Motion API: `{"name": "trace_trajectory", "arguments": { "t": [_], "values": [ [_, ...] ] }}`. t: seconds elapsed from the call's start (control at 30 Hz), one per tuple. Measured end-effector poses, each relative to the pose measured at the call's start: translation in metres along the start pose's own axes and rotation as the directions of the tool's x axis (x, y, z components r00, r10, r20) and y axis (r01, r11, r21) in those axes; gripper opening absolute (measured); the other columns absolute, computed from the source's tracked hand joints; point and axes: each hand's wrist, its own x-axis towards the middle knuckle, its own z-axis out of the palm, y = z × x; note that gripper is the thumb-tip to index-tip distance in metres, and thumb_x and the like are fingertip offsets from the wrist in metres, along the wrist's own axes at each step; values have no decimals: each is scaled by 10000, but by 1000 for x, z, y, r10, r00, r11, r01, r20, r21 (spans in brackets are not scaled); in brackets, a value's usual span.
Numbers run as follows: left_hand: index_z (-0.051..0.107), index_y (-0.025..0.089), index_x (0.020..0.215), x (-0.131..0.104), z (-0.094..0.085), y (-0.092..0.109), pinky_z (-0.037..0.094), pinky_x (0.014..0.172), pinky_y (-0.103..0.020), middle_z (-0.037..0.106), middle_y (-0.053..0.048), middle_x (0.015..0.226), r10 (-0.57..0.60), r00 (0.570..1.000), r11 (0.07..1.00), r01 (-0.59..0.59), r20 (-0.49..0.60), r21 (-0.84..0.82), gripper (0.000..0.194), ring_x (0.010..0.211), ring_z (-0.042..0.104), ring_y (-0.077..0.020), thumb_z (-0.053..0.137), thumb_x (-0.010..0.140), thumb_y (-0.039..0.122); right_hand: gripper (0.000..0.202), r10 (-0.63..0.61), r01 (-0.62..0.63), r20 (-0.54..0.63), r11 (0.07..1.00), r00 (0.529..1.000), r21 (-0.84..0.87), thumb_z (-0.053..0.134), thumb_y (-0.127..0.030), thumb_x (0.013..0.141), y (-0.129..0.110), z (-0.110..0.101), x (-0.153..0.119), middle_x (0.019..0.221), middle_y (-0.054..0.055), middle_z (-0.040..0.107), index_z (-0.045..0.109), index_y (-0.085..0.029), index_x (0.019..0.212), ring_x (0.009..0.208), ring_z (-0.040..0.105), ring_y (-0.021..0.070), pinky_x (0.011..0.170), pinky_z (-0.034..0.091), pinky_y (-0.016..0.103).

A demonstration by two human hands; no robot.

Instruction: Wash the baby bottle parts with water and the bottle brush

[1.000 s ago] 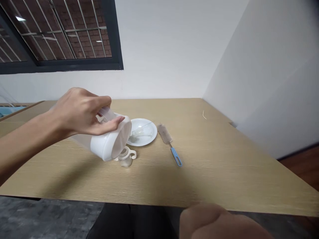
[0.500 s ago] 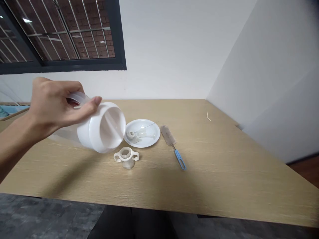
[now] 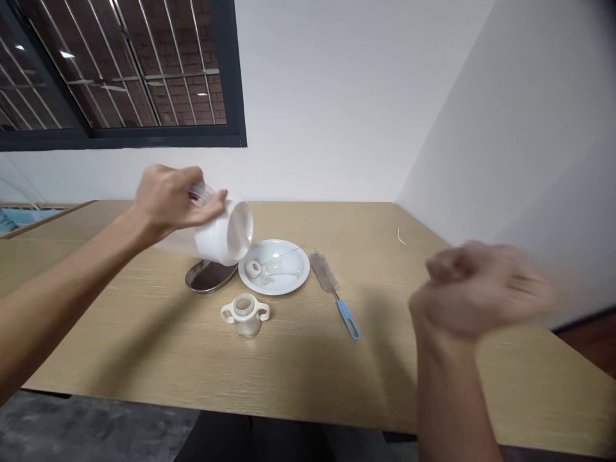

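My left hand (image 3: 176, 197) grips the handle of a white, partly see-through pitcher (image 3: 212, 237), tilted on its side with its mouth toward the right, above the table. My right hand (image 3: 481, 289) is raised at the right, blurred, with curled fingers; whether anything is inside cannot be made out. A white bowl (image 3: 293, 285) holds a small white ring piece (image 3: 253, 269) and a clear item (image 3: 279, 266). In front of the bowl stands a small two-handled bottle (image 3: 247, 317), its top open. A brush (image 3: 344, 311) with a blue handle lies right of the bowl.
An oval dark dish (image 3: 212, 276) with a metal rim lies left of the bowl. A thin pale strip (image 3: 400, 237) is at the back right of the wooden table (image 3: 312, 359). Walls and a barred window (image 3: 139, 70) stand behind.
My left hand and the pitcher have moved right and farther from me, uncovering the dark dish. My right hand has come into view at the right.
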Motion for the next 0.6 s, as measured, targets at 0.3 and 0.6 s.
{"name": "trace_trajectory", "arguments": {
  "t": [0.3, 0.6],
  "values": [
    [544, 205, 612, 23, 54, 47, 201, 459, -307, 528, -37, 467, 342, 885, 928, -371, 316, 34, 500, 416, 446, -165, 391, 843, 621, 330, 43, -9, 75, 911, 996, -413, 470, -229, 723, 102, 18, -1, 529, -65, 180, 229, -240, 498, 495, 221, 74, 487, 198, 260],
    [668, 150, 758, 58, 96, 91, 247, 496, -323, 563, -68, 510, 360, 870, 933, -343, 337, -112, 527, 468, 487, -197, 425, 837, 610, 296, 23, 79, 181, 843, 983, -532, 450, -263, 730, 124, 1, -10, 499, -66, 216, 265, -235, 501, 478, 255, 82, 511, 242, 256]
  ]
}}
